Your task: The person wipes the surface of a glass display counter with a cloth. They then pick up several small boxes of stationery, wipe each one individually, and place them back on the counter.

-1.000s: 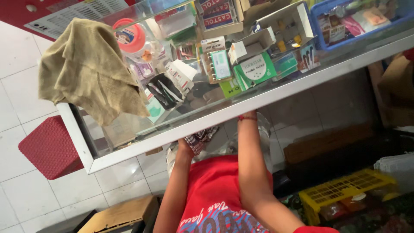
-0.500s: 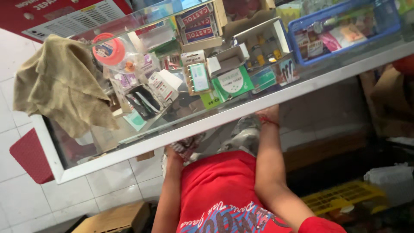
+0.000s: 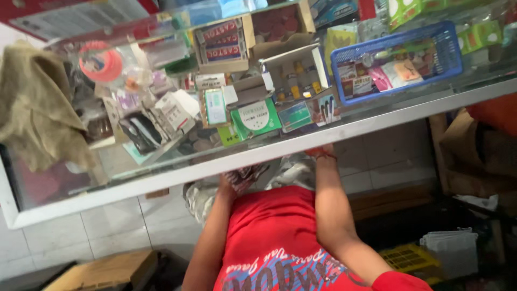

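I look down on a glass display counter (image 3: 344,129) with a white frame. Both my arms come out of a red shirt (image 3: 274,237) and reach toward the space under the counter's near edge. My left hand (image 3: 229,184) is at the edge, its fingers closed around a dark patterned packet (image 3: 249,174). My right hand (image 3: 322,156) goes under the frame. Only its wrist with a red band shows, and the fingers are hidden. A crumpled grey plastic bag (image 3: 291,173) lies between the two hands.
Inside the counter lie several small boxes, a green box (image 3: 256,117), a blue basket (image 3: 396,59) of packets and a pink tape roll (image 3: 101,60). A beige cloth (image 3: 37,108) lies on the glass at left. There is a yellow crate (image 3: 409,257) on the floor and a cardboard box (image 3: 102,269).
My view has swung, so the counter sits further left and lower in frame. Both arms stay reaching under the counter edge, and the right wrist has pushed slightly further in.
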